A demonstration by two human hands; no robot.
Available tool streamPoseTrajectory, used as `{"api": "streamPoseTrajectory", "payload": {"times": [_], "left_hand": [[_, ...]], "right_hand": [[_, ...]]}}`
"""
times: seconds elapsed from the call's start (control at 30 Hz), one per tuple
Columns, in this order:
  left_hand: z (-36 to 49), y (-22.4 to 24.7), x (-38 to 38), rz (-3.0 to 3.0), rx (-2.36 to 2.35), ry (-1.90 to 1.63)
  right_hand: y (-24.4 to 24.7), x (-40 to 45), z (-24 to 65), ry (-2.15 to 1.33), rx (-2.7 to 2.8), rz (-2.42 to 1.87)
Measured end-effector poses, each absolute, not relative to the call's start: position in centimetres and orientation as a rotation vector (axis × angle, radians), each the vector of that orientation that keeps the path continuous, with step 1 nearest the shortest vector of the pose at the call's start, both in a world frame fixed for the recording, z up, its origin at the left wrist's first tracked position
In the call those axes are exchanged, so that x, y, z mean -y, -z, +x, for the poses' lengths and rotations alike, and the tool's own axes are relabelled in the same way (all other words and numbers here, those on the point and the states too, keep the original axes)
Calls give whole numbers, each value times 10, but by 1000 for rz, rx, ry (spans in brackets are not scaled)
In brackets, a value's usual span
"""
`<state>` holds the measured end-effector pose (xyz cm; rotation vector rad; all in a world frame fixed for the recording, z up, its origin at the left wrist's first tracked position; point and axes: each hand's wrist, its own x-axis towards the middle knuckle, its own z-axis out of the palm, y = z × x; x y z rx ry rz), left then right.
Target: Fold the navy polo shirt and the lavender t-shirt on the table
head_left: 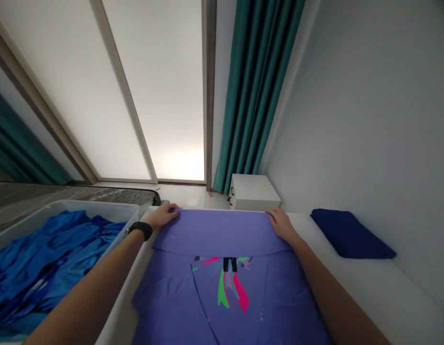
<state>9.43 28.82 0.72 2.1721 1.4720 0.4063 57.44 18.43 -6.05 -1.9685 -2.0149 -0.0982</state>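
A purple T-shirt with a bright pink, green and black print lies spread on a white surface in front of me. Its far end is folded over towards me and covers the top of the print. My left hand, with a black band on the wrist, has its fingers closed on the far left corner of the fold. At the far right corner, my right hand holds the folded edge between thumb and fingers. The near end of the shirt runs out of view.
To the left, a white plastic bin holds rumpled blue cloth. A folded navy garment lies on the white surface to the right. Beyond stand a small white cabinet, teal curtains and frosted sliding doors.
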Motion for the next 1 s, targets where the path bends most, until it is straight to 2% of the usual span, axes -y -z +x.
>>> {"api": "streamPoseTrajectory", "payload": {"times": [0.43,0.7,1.0], "left_hand": [[94,-3,-284,2089,-1481,-500],[93,-4,-280,2018,-1467,-539],[97,-4,-279,2106,-1514,-548]], "right_hand": [[20,-213,580,-313,2160,-1899],[14,-206,593,-486,2179,-1880],[7,-209,590,-410,2203,-1912]]}}
